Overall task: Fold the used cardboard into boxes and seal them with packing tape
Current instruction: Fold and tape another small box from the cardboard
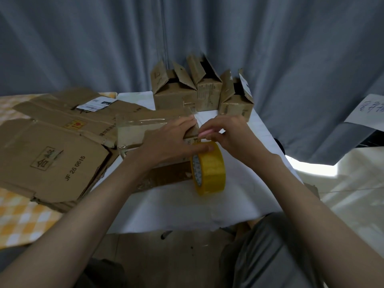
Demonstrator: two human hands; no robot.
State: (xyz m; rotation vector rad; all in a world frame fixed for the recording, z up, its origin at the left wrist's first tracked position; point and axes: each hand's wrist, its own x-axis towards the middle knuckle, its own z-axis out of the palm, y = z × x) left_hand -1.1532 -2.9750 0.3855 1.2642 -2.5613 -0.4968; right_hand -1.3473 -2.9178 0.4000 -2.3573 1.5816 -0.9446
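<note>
Left hand (172,142) spread flat on the cardboard box (145,132) at bench (182,204) centre, fingers (188,123) straight and pressing the top panel, thumb reaching down onto the yellow tape roll (208,168). Right hand (228,135) just beside it, fingers (207,133) curled, fingertips pinched together at the box's right edge directly above the roll (apparently on the tape's free end, though the strip itself is too thin to make out). Roll standing on edge on the white bench cover, directly below both sets of fingers, touching the box's near right corner. Clear tape already glinting across the box top, left of the left fingers. Flattened cardboard sheets (52,154) stacked well left of the left hand. Three small boxes with raised flaps (203,92) standing beyond the fingers, against the grey curtain (104,38).
</note>
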